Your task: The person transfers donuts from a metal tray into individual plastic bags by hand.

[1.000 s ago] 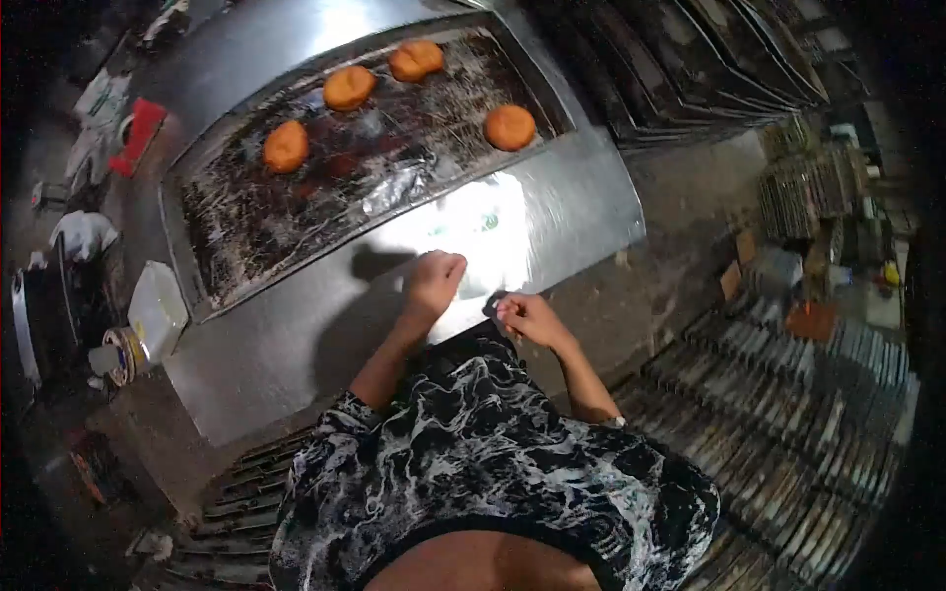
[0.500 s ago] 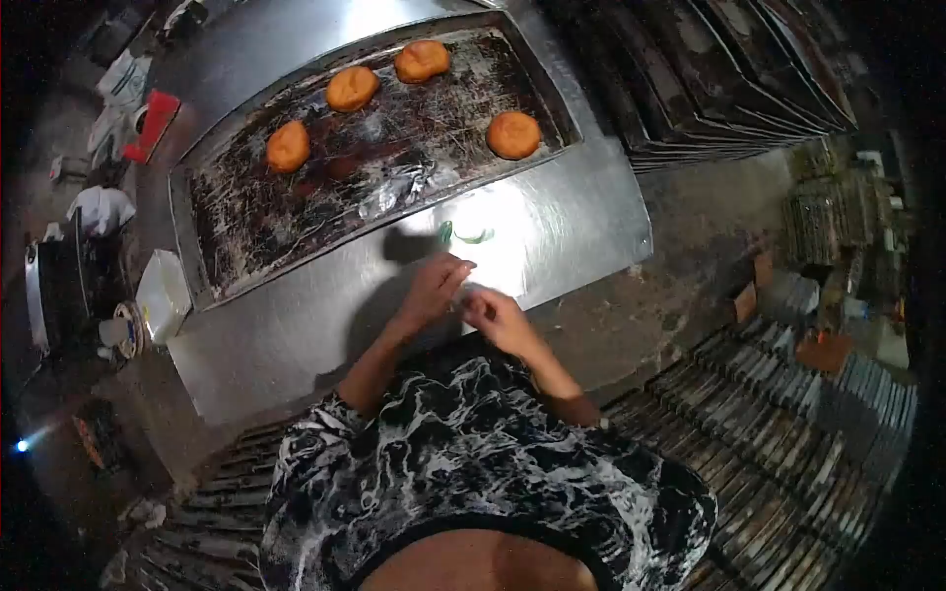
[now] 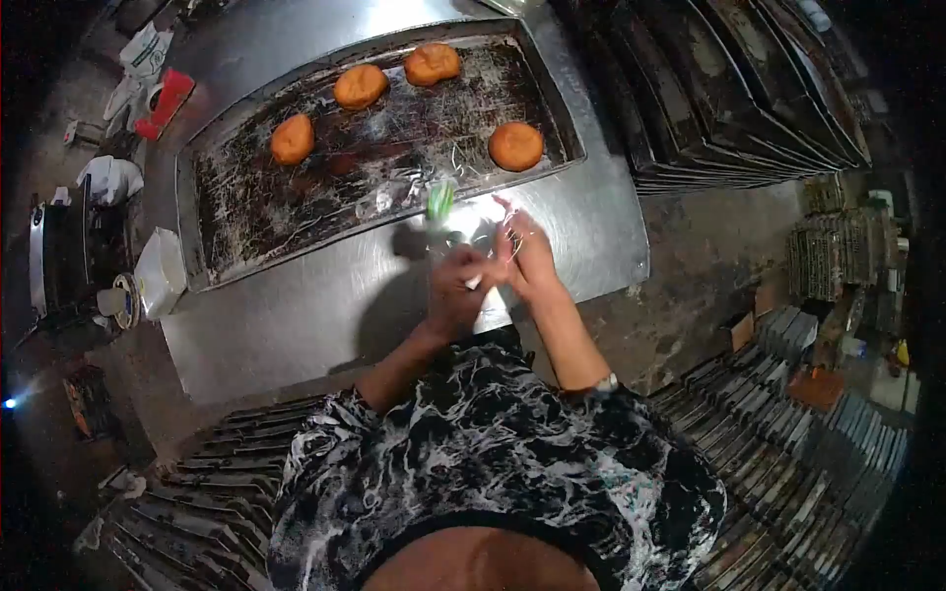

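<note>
A clear plastic bag with green print (image 3: 440,200) is stretched between my hands and the tray's near edge, its outline blurred by motion and glare. My left hand (image 3: 456,288) is closed on the bag's near part, fingers curled. Higher and to the right, my right hand (image 3: 529,258) has its fingers pointing up towards the tray, with shiny film running across them; it seems to grip the bag's edge, though blur hides the fingertips. Both hands nearly touch, above the metal table (image 3: 286,340). Beyond them, several round golden-brown buns (image 3: 515,147) lie on a dark, scratched baking tray (image 3: 236,268).
Stacked dark trays (image 3: 729,108) stand at the upper right. More stacked trays or racks (image 3: 778,424) flank my body at the lower right and lower left. A white container (image 3: 161,268) sits by the table's left edge, and a red object (image 3: 168,102) is behind it.
My right hand has moved up and to the right, its fingers now extended. The left hand has shifted slightly right and down. The bag's green print has risen towards the tray.
</note>
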Available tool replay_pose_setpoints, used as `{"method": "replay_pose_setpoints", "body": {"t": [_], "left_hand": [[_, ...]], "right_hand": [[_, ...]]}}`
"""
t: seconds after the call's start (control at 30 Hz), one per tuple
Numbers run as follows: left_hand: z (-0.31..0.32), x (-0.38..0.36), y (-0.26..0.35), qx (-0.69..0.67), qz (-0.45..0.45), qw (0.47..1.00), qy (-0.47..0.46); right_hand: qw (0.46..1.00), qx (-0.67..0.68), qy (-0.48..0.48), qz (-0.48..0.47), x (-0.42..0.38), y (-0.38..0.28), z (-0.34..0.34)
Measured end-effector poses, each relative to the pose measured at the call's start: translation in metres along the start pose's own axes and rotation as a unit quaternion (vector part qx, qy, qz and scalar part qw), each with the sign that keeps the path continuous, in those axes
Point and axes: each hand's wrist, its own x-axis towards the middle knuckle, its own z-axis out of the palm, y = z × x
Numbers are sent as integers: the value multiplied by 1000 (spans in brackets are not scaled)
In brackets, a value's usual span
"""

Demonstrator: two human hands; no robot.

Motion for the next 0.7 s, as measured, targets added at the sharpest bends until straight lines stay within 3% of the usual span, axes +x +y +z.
{"method": "replay_pose_setpoints", "body": {"t": [0.03, 0.07, 0.1, 0.13, 0.17, 0.2, 0.23, 0.27, 0.3, 0.33, 0.37, 0.4, 0.43, 0.53, 0.6, 0.67, 0.7], "left_hand": [[5, 1, -6, -109, -48, 985, 122], [7, 5, -9, -215, -94, 941, 243], [4, 20, 3, -410, -81, 838, 351], [-7, 19, -4, -409, -80, 836, 356], [-25, 13, -15, -504, -151, 793, 308], [-47, 9, -25, -589, -215, 737, 251], [-71, 6, -27, -589, -211, 761, 173], [-64, 3, -56, -587, -151, 724, 329], [-80, 5, -57, -566, -150, 731, 351], [-94, 6, -52, -545, -150, 736, 373], [-102, 8, -42, -541, -149, 737, 377], [-107, 11, -29, -574, -148, 695, 407], [-113, 11, -22, -604, -145, 652, 434], [-128, 3, -32, -610, -89, 653, 440], [-125, 3, -28, -599, -95, 640, 471], [-102, 15, -13, -557, -87, 689, 456], [-91, 21, 4, -501, -83, 753, 420]], "right_hand": [[995, 27, 22, -88, 12, 0, 29], [973, 202, -58, -94, 18, 2, 44], [959, 258, -109, -52, 16, 15, 47], [936, 315, -156, -8, 14, 35, 44], [997, 27, -54, 49, 30, 74, 18], [984, 77, -85, 138, 22, 66, 36], [958, -235, -73, 146, 31, 40, 46], [841, -519, -58, 140, 50, 2, 39], [814, -538, -4, -220, 82, -11, 14], [613, -761, 92, -193, 119, -53, 1], [305, -841, 198, -401, 138, -64, -18], [253, -895, 191, -315, 162, -69, -64], [623, -762, 144, -106, 174, -85, -70], [721, -658, 178, -125, 113, -74, -12], [770, -585, 108, -228, 72, -32, 34], [906, -370, 21, -203, 37, 0, 101], [846, -453, 64, -273, 44, 11, 110]]}}
